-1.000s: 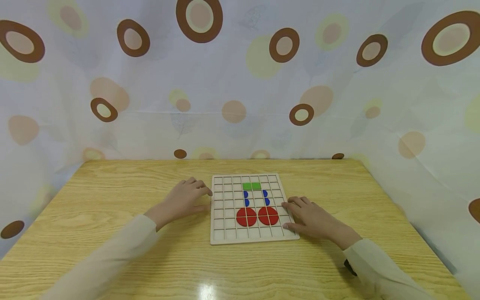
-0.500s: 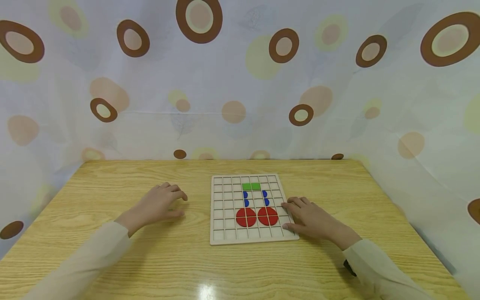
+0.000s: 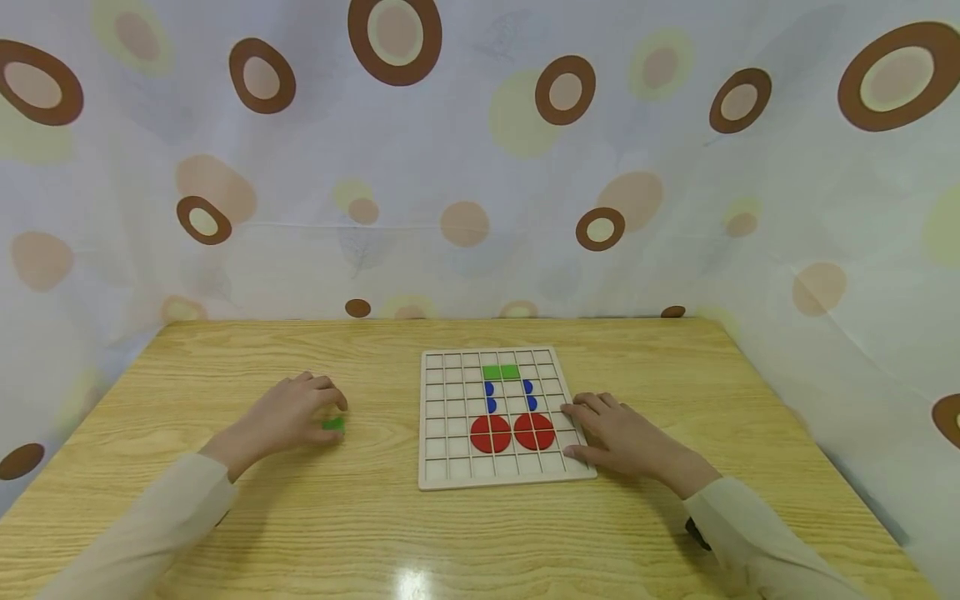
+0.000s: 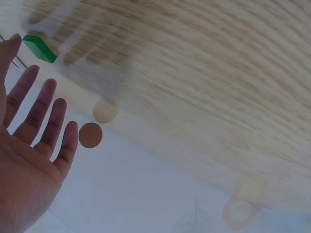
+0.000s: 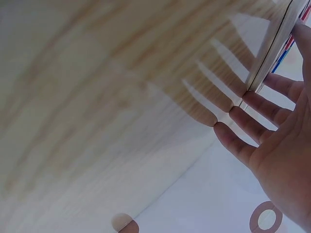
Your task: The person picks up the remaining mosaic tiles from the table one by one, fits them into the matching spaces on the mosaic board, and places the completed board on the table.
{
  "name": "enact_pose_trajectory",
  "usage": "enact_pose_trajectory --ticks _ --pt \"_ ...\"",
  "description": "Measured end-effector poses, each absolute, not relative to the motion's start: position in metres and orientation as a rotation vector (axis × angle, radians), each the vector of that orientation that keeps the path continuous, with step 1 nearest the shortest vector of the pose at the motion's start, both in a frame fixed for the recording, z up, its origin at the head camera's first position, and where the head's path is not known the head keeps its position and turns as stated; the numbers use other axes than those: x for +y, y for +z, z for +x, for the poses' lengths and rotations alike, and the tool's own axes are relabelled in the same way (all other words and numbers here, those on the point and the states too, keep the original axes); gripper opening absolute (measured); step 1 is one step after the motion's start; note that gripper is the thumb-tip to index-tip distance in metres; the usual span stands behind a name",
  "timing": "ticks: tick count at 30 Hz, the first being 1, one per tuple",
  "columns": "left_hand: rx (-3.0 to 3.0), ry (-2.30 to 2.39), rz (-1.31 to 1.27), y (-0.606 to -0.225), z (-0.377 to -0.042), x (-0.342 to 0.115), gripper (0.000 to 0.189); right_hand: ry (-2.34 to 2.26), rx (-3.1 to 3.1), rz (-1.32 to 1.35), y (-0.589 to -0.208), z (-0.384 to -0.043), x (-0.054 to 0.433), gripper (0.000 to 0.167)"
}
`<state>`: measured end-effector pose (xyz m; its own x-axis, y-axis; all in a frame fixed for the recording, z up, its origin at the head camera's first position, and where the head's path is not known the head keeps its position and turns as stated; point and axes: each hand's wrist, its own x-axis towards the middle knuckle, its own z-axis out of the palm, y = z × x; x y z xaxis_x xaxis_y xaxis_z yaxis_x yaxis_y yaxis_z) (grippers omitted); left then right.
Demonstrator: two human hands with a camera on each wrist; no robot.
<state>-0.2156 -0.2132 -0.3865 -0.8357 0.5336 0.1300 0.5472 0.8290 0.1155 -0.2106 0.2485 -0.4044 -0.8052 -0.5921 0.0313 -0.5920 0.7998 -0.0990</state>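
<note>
My left hand (image 3: 288,412) is over the table left of the board, fingers apart and loosely extended. A green square tile (image 3: 333,425) shows beside its thumb. In the left wrist view the thumb tip is right at one corner of that green tile (image 4: 40,47), while the other fingers stand apart from it. The pale gridded board (image 3: 450,471) bears two green squares (image 3: 500,372), several small blue half-round pieces (image 3: 491,405) and red pieces (image 3: 491,434) forming two discs. My right hand (image 3: 622,437) rests at the board's right edge, thumb and fingertips on the rim.
The wood-grain table (image 3: 480,542) runs back to a white curtain (image 3: 420,267) printed with brown and beige circles, which also encloses both sides. A black strap piece (image 3: 697,533) shows under the right sleeve.
My left hand has drawn away from the board's left edge, moving left and slightly nearer. A green tile now shows at its thumb. The right hand and board stay put.
</note>
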Motion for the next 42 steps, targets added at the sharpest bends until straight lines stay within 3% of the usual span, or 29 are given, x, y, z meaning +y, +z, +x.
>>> enact_pose_trajectory --ticks 42 --pt "-2.867 -0.292 -0.854 -0.394 -0.213 -0.219 0.021 -0.174 2.966 -0.994 -0.402 -0.21 0.247 0.061"
